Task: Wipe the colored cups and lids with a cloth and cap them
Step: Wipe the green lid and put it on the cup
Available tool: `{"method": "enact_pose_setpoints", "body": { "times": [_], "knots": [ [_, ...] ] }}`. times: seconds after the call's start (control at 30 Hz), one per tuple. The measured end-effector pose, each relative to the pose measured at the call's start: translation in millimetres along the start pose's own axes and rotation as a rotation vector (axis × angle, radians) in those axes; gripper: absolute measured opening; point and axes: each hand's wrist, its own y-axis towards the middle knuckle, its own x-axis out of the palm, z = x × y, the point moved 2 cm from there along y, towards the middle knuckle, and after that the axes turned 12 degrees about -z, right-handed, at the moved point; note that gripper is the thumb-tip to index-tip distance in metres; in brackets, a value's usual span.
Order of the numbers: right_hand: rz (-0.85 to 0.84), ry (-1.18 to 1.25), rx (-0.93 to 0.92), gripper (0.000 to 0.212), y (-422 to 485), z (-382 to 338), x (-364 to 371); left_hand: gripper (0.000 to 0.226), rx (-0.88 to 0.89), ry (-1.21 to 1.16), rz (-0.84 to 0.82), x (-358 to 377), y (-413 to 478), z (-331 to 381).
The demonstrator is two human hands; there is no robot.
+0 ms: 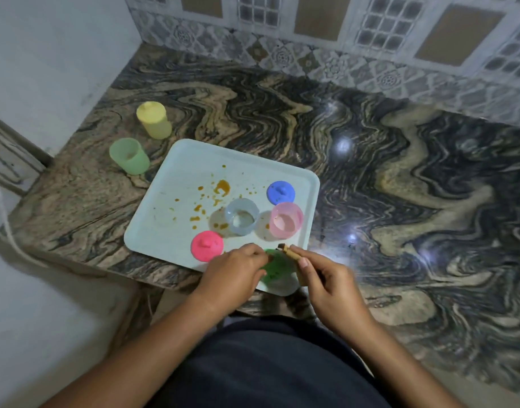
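A white tray [170, 184] lies on the marble counter [400, 187], with orange-brown stains [222, 187] near its middle. The green lid [278, 267] is at the 5 o'clock corner of the tray, right at the counter's near edge, and both hands meet over it.

The left hand [233, 273] comes from 7 o'clock and its fingers are curled down onto the left rim of the green lid, holding it. The right hand [326, 282] comes from 5 o'clock; its fingers are closed around a small tan thing [292, 254] that touches the lid at its top right edge. It may be a folded cloth, but I cannot tell for sure.

On the tray, the pink lid [207, 245] lies at 7 o'clock, just beside the left hand. The blue cup [241, 216] stands open a little toward 5 o'clock from the middle, and the pink cup [286, 219] stands open just to the right of it; whether they touch I cannot tell. The blue lid [281, 193] lies at 3 o'clock, just behind the pink cup.

Off the tray, at 10 o'clock from it, the green cup [129, 156] stands open on the counter. The yellow cup [154, 119] stands farther back, at 11 o'clock, and it has its lid on.
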Motion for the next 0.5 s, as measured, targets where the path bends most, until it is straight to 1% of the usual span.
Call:
{"method": "enact_pose_setpoints", "body": {
  "times": [0.07, 0.17, 0.27, 0.37, 0.43, 0.5],
  "knots": [
    [-0.003, -0.017, 0.010, 0.033, 0, 0, 1, 0.016, 0.019, 0.014, 0.017, 3, 3, -2],
    [-0.017, -0.028, 0.017, 0.030, 0, 0, 2, 0.020, 0.032, 0.018, 0.052, 6, 7, -2],
    [-0.024, -0.016, 0.021, 0.031, 0, -2, 1, 0.020, 0.019, -0.083, 0.072, 4, 4, 1],
    [-0.015, 0.072, 0.016, 0.032, -2, -8, -4, 0.015, -0.033, -0.376, 0.108, -8, -12, 6],
    [-0.033, 0.154, 0.007, 0.030, -3, -14, -7, 0.012, -0.144, -0.694, 0.142, -24, -26, 13],
    [-0.064, 0.221, -0.021, 0.031, -3, -25, -6, 0.015, -0.285, -1.012, 0.144, -36, -36, 20]
  ]
}}
